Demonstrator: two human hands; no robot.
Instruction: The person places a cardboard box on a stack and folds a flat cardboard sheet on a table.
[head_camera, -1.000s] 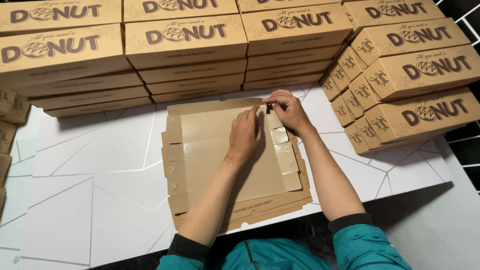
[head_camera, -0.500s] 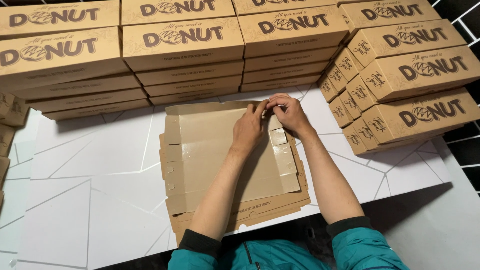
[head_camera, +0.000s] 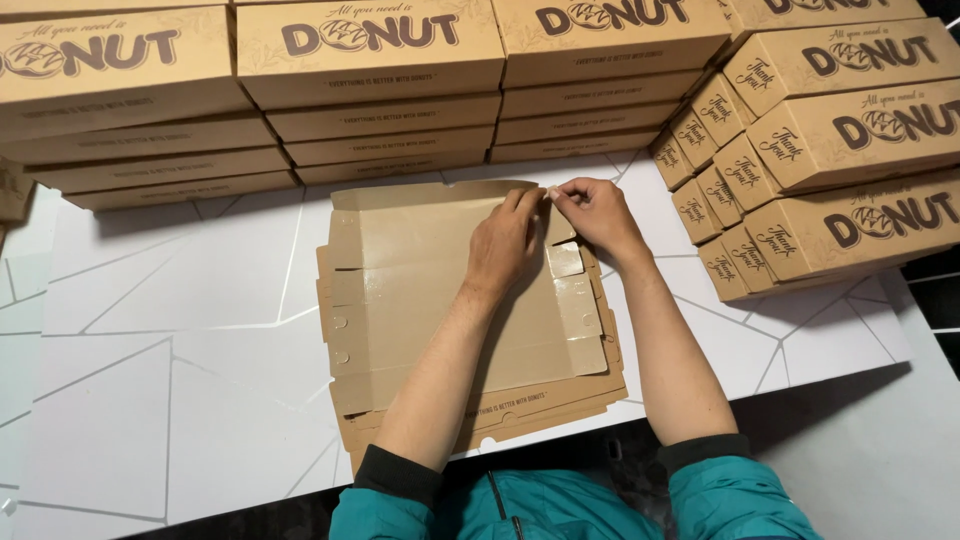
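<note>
Since a moment ago your left hand (head_camera: 503, 245) has slid up the flat cardboard blank (head_camera: 440, 290) toward its far right corner, and your right hand (head_camera: 592, 212) has stayed at that corner, so the two hands now nearly meet there. Your left hand lies on the blank with its fingertips pinching the far edge flap; your right hand pinches the same flap between thumb and forefinger. The blank itself has not shifted: it lies unfolded on top of a small pile of flat blanks (head_camera: 520, 415) in the middle of the white table (head_camera: 150, 400), near its front edge.

Going left to right: at the far left the corner of a brown box (head_camera: 12, 190) shows at the frame edge. Behind the blank, a wall of stacked brown boxes (head_camera: 370, 90) runs across the back of the table, just beyond the flap you are gripping. To the right, a second stack of brown boxes (head_camera: 830, 170) sits angled, its ends turned toward your right wrist and near it. Your own left forearm crosses the blank and hides part of its middle panel.
</note>
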